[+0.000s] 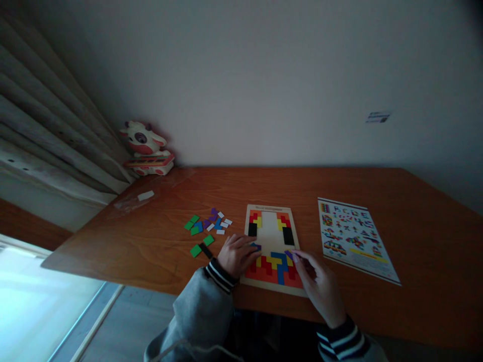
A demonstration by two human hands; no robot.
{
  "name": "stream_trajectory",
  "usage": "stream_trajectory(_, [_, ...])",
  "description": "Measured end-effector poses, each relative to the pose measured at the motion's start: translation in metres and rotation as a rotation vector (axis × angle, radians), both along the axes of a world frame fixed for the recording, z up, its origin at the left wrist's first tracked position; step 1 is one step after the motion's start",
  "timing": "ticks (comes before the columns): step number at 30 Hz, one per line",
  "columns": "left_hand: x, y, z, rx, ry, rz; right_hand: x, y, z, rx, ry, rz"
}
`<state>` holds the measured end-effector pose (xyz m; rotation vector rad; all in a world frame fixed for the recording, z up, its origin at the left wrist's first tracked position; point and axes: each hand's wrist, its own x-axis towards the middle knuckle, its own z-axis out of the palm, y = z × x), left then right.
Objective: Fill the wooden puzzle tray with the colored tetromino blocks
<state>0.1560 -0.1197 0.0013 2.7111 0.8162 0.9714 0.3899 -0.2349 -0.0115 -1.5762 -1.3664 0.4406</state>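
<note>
A person in grey sleeves (204, 301) with striped cuffs works at a wooden puzzle board (273, 288) lying flat on a brown worktop (260, 183). The right hand's (320, 287) fingers are nearly closed, pinching a small purple piece (289, 254) at the board's right side, beside its lower rows of colored pieces. The left hand (234, 255) reaches palm down over the left edge, fingers loosely bent by a dark piece (258, 247); whether they grip it cannot be told. On the board, 2 black pieces (288, 236) flank its pale middle. Loose pieces (194, 230) in green, purple, blue, white and black lie to the left. A printed sheet (352, 241) rests at right; a toy cow (147, 143) stands near the curtain (56, 110).
</note>
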Motion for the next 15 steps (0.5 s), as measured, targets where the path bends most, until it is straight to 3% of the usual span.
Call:
stream_trajectory(4, [-0.009, -0.003, 0.003, -0.037, 0.080, -0.077, 0.000, 0.000, -0.002, -0.002, 0.008, 0.003])
stream_trajectory(11, [-0.017, -0.015, 0.001, -0.171, 0.183, 0.020, 0.000, -0.001, 0.002, 0.018, -0.017, 0.012])
stream_trajectory(15, [-0.019, -0.022, 0.002, -0.250, 0.118, 0.019, 0.000, 0.000, 0.002, 0.033, -0.021, 0.001])
